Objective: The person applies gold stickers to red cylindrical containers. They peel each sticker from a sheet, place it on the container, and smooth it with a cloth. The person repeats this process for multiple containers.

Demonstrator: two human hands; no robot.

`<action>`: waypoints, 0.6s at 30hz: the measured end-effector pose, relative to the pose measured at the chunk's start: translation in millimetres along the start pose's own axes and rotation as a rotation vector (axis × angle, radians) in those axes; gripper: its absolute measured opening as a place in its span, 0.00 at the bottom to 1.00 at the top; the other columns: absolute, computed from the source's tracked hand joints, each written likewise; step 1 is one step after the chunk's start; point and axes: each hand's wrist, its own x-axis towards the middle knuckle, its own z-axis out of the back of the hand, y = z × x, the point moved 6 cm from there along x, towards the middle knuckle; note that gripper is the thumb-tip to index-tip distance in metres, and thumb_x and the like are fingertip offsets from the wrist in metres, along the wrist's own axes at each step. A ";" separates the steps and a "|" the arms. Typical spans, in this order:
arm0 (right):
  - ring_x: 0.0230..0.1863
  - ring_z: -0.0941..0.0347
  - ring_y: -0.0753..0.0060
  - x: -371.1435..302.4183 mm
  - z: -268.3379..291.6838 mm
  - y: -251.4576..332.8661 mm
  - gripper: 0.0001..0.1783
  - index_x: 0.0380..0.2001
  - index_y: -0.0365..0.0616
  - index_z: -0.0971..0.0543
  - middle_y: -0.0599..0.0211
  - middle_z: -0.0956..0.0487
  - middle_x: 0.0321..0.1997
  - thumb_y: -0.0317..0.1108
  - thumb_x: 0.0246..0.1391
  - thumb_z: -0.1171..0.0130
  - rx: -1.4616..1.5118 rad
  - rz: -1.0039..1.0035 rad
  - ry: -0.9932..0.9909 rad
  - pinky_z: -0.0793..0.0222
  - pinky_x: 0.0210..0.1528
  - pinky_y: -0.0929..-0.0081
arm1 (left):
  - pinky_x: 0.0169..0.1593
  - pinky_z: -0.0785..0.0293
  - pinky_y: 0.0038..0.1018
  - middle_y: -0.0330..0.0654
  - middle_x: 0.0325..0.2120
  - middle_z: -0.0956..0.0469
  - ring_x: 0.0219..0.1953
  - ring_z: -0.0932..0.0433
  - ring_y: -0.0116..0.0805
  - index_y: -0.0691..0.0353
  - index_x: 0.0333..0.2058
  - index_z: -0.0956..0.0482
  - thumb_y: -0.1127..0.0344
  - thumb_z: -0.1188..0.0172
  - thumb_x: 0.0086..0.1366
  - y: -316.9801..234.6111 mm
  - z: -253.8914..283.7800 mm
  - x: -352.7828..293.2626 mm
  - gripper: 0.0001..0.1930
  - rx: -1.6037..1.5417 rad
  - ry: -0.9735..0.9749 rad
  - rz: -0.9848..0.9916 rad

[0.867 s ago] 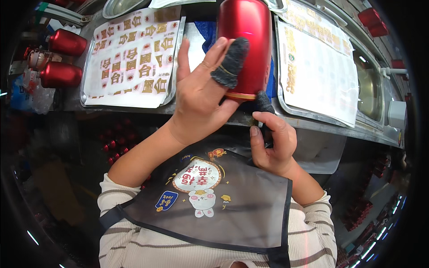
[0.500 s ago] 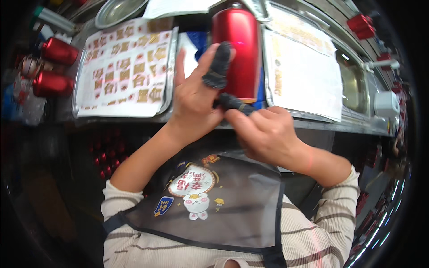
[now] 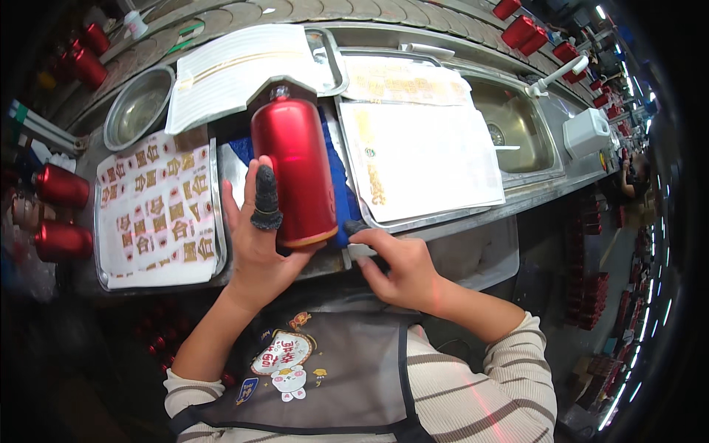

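1. Here, your left hand (image 3: 255,247) was spread wide rather than clenched, its palm cupped against the lower left side of the red metal bottle (image 3: 294,176), which lay lengthwise on a blue cloth (image 3: 341,193) with its narrow neck pointing away from you.
2. Your left index finger stood straight up along the bottle's flank and wore a dark knitted finger cot (image 3: 265,199); the cot touched the red wall just beside the bottle's lower half.
3. The other fingers of that hand fanned out to the left of the cot, apart from each other, while the thumb side tucked under the bottle's gold-rimmed base; so the hand braced the bottle more than it gripped it.
4. Your right hand (image 3: 399,269) sat just right of the bottle's base, its fingers curled loosely inward, and a second dark cot showed at one fingertip, close to the base rim.
5. Whether that right hand pinched anything between its fingers, I could not tell; a pale strip showed under them at the tray edge.
6. Left of your spread fingers lay a metal tray (image 3: 219,214) covered with a sheet of gold and red decals (image 3: 155,214).
7. Right of your right fingers, another tray held a white printed sheet (image 3: 425,159), and beyond it was a steel sink (image 3: 517,133).
8. Farther left of the decal tray, two more red bottles (image 3: 59,214) lay on their sides.
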 end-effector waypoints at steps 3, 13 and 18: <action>0.19 0.31 0.85 9.6 45.0 -17.9 0.10 0.41 0.39 0.19 0.67 0.19 0.28 0.24 0.54 0.38 0.040 -0.093 -0.242 0.39 0.22 0.84 | 0.70 0.63 0.55 0.57 0.68 0.40 0.70 0.41 0.54 0.69 0.71 0.55 0.61 0.21 0.47 1.5 2.8 -4.4 0.60 0.001 -0.024 0.032; 0.45 0.22 0.52 150.1 134.7 -223.3 0.15 0.42 0.48 0.15 0.57 0.19 0.41 0.37 0.51 0.39 -0.461 -0.447 -0.168 0.27 0.48 0.60 | 0.72 0.62 0.54 0.60 0.68 0.42 0.70 0.41 0.53 0.72 0.70 0.55 0.62 0.22 0.47 0.8 4.8 -2.3 0.60 -0.034 0.096 0.200; 0.50 0.24 0.48 218.4 119.6 -260.8 0.20 0.47 0.51 0.15 0.51 0.20 0.45 0.41 0.50 0.37 -0.559 -0.413 -0.023 0.29 0.54 0.57 | 0.71 0.60 0.56 0.60 0.68 0.42 0.70 0.41 0.53 0.71 0.70 0.55 0.60 0.21 0.46 2.4 5.6 -7.2 0.61 0.032 0.094 0.194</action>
